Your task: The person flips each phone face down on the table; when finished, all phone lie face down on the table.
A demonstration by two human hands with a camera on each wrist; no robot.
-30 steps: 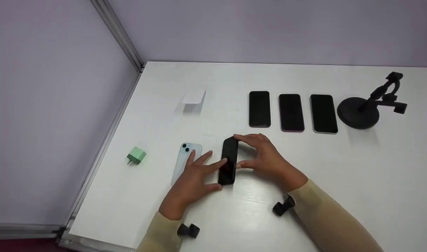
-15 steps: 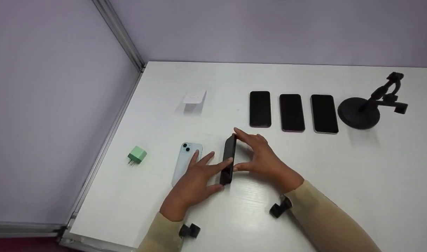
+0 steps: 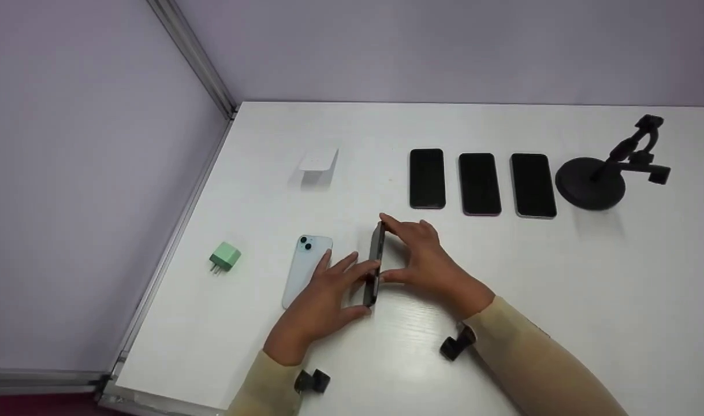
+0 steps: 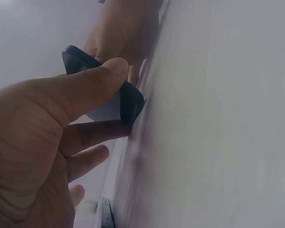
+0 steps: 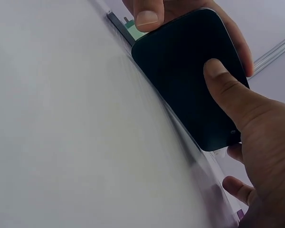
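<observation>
A black phone (image 3: 376, 260) is tipped up on its long edge between both hands, seen nearly edge-on from above. My left hand (image 3: 320, 297) holds its near end, thumb across the end and a forefinger at the left face. My right hand (image 3: 429, 257) grips it from the other side. In the right wrist view the right thumb presses the dark broad face of the phone (image 5: 180, 80), while the left wrist view shows the phone's near end (image 4: 132, 102) low by the table. Partly under the left hand's fingers lies a light blue phone (image 3: 305, 268), camera side up.
Three dark phones (image 3: 480, 185) lie in a row at the back, beside a black stand (image 3: 590, 184) on a round base. At the left sits a green plug adapter (image 3: 225, 256); a folded white card (image 3: 319, 162) stands behind it. Walls border the table.
The black phone has tilted further upright, from showing its dark face to almost edge-on. My right hand has shifted slightly left with it; the left hand has hardly moved.
</observation>
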